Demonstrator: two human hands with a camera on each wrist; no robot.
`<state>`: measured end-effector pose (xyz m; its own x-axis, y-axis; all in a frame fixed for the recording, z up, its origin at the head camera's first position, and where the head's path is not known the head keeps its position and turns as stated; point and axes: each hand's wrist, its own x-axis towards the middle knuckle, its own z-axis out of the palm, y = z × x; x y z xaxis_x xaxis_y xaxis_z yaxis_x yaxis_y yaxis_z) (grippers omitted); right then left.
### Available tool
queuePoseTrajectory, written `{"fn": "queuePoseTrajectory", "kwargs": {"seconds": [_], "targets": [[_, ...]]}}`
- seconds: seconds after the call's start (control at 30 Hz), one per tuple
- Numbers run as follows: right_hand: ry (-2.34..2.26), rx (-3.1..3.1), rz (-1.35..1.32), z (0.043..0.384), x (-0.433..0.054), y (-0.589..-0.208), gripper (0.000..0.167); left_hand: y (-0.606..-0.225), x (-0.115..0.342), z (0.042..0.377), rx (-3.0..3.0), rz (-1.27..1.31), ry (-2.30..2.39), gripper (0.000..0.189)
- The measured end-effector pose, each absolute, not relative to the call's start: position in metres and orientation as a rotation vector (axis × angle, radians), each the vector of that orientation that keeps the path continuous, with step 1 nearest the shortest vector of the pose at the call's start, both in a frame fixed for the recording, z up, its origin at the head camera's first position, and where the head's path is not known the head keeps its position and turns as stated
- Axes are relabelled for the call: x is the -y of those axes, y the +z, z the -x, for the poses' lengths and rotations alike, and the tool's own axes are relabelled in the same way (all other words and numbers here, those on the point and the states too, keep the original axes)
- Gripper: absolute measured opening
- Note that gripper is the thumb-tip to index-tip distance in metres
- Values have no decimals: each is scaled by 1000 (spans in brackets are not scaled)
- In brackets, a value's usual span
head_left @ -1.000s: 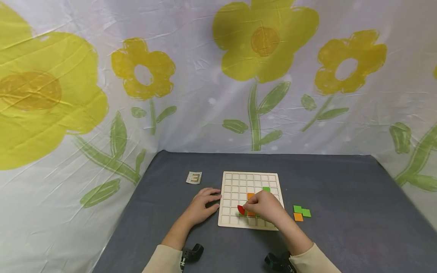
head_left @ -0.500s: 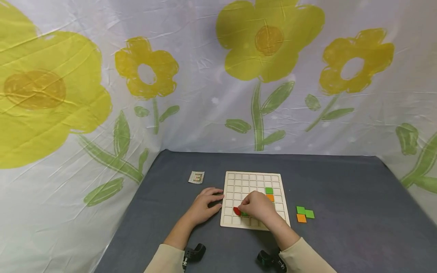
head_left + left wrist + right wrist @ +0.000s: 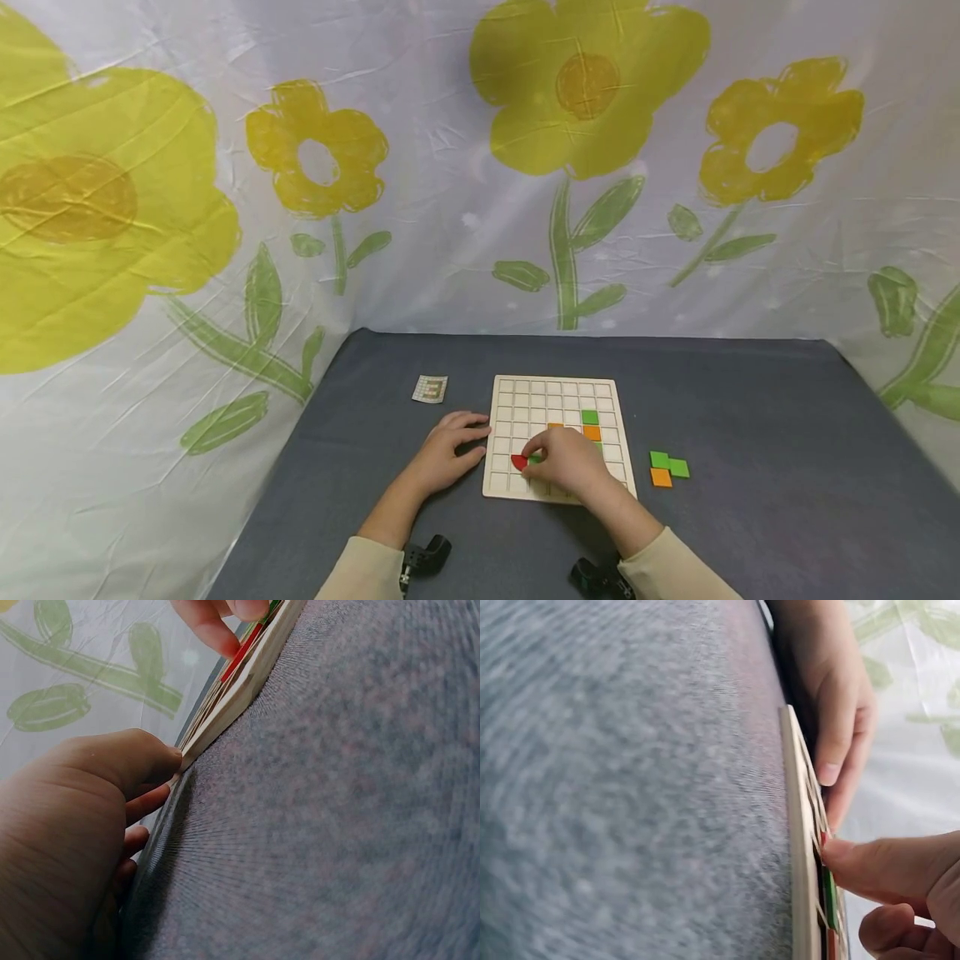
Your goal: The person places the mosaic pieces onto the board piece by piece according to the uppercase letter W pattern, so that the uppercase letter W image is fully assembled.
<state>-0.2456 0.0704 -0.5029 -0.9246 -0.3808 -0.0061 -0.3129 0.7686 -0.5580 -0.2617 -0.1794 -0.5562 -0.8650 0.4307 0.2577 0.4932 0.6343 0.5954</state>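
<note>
A red rounded piece point(image 3: 517, 462) lies in a cell at the left of the pale gridded board point(image 3: 510, 400), beside a green tile point(image 3: 535, 459). My right hand point(image 3: 572, 465) is over the board, thumb and index finger parted at the red piece's right side. In the right wrist view its thumb touches the board pieces near the red one. My left hand point(image 3: 442, 457) rests at the board's left edge, its fingertips against the rim with the fingers extended. More tiles lie partly hidden under the right hand.
Loose green tiles point(image 3: 678, 468) and an orange tile point(image 3: 661, 477) lie right of the board. A small printed card point(image 3: 430, 389) lies at the back left. A green tile point(image 3: 590, 417) and an orange tile point(image 3: 592, 432) sit on the board. Grey cloth point(image 3: 735, 417) covers the table.
My right hand has moved left with the red piece, which has come down flat beside the green tile. Thumb and index finger have parted. The left hand stays at the board.
</note>
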Motion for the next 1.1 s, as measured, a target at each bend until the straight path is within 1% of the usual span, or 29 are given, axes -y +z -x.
{"fn": "queuePoseTrajectory", "kwargs": {"seconds": [0.13, 0.3, 0.57, 0.8, 0.97, 1.1], "targets": [[-824, -2880, 567, 245, -69, -503, 12, -556, 179, 262, 2760, 779, -1038, 39], [-793, -2898, 524, 244, -66, -504, 11, -557, 180, 262, 2761, 780, -1037, 38], [-837, -2906, 487, 238, -73, -499, 19, -557, 180, 263, 2768, 774, -1043, 39], [-936, -2921, 430, 232, -107, -496, 20, -556, 179, 261, 2781, 752, -1055, 39], [-1062, -2853, 402, 234, -139, -497, 20, -557, 179, 262, 2777, 757, -1059, 40], [-1104, -2814, 377, 237, -160, -492, 24, -559, 179, 262, 2774, 756, -1061, 39]]}}
